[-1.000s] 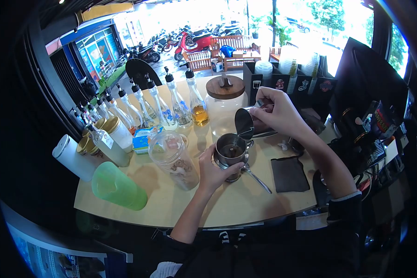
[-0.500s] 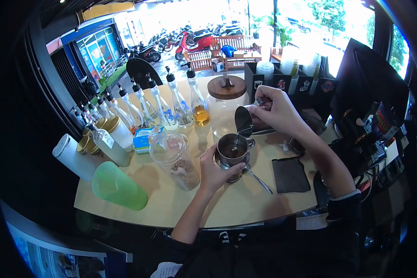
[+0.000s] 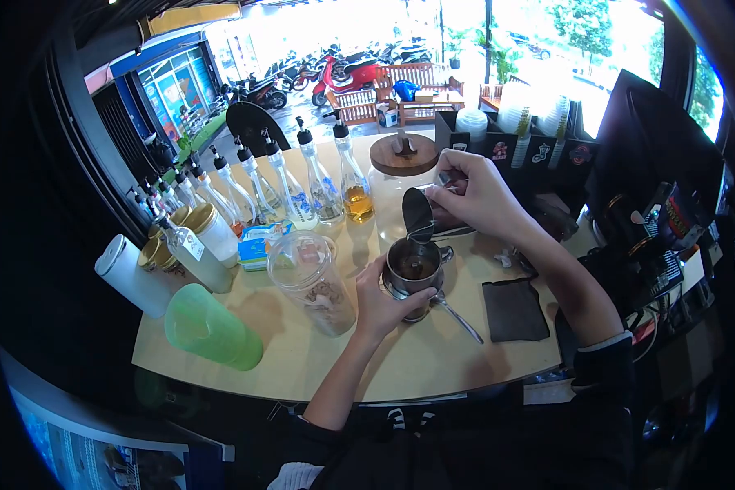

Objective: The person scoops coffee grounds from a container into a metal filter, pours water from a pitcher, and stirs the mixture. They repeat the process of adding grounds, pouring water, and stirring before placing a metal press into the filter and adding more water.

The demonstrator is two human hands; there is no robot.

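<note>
A small metal cup point(image 3: 415, 268) with dark contents stands near the middle of the table. My left hand point(image 3: 384, 304) is wrapped round its left side and front. Above it, my right hand point(image 3: 478, 192) grips a metal pitcher, mostly hidden behind my fingers, with its dark round lid point(image 3: 417, 214) raised. The pitcher's lip is tilted over the cup's rim. A spoon point(image 3: 459, 317) lies to the cup's right on the table. Just left of my left hand stands a tall clear plastic cup point(image 3: 314, 282) with brownish contents.
Pump bottles point(image 3: 355, 192) line the table's back left. A green cup point(image 3: 212, 328) stands front left, and a wood-lidded jar point(image 3: 403, 155) behind the metal cup. On the right lies a dark cloth point(image 3: 515, 311). Cup holders point(image 3: 510, 153) stand at the back.
The thin stream seen earlier between the pitcher and the metal cup is no longer distinct. The whole view has shifted slightly; both hands keep nearly the same places.
</note>
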